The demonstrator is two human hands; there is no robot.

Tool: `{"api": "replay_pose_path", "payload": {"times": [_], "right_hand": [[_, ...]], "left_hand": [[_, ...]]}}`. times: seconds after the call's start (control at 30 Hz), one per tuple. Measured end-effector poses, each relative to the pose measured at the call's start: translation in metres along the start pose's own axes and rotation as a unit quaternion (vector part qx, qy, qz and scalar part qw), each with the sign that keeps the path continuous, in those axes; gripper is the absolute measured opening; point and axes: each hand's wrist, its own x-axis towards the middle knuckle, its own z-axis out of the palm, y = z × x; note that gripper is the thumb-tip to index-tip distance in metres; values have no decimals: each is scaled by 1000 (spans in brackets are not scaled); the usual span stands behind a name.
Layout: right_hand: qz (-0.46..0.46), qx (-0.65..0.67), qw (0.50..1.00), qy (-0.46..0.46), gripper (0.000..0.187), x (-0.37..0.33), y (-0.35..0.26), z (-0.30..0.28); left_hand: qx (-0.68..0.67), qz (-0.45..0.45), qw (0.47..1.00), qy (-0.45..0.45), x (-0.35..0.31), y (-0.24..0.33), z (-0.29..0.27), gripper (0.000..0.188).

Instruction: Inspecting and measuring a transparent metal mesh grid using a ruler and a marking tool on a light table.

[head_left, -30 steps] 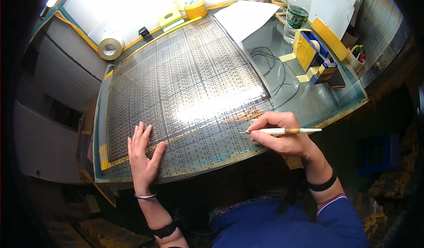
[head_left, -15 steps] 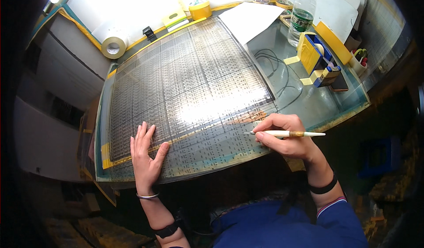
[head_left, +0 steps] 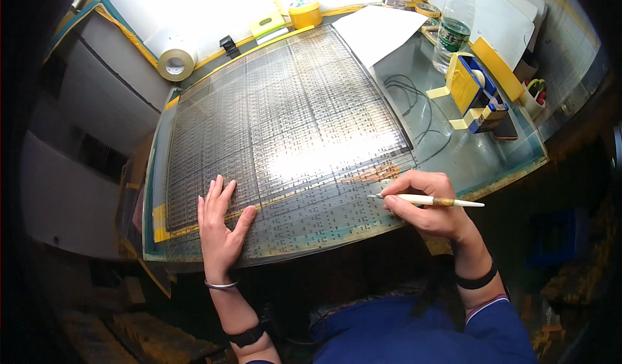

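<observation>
head view: left hand (head_left: 220, 231) flat, fingers spread, pressing the patterned sheet (head_left: 278, 124) on the lit bench (head_left: 505, 163). right hand (head_left: 431, 202) with its grip closed around a white pen-like tool (head_left: 427, 200), tip at the sheet's near right edge. glare washes out the sheet's middle; fine markings unreadable.

Probably a workshop: backlit light table (head_left: 499, 163), tape rolls (head_left: 175, 64), tape dispenser (head_left: 476, 92).

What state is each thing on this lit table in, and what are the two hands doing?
Patterned sheet: flat on the table, lit from below.
Left hand: open, palm pressed on the sheet.
Right hand: closed round the pen.
Pen: held nearly level, tip at the sheet.
Water bottle: upright, capped.
Tape roll: lying flat.
</observation>
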Motion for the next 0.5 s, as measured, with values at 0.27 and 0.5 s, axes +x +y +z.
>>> {"api": "replay_pose_path", "payload": {"times": [0.27, 0.5], "right_hand": [[14, 16, 1000, 0, 10, 0, 3, 1], [41, 84, 994, 58, 10, -7, 0, 0]], "left_hand": [[11, 6, 1000, -5, -2, 0, 1, 64], [35, 17, 999, 16, -12, 12, 0, 67]]}}
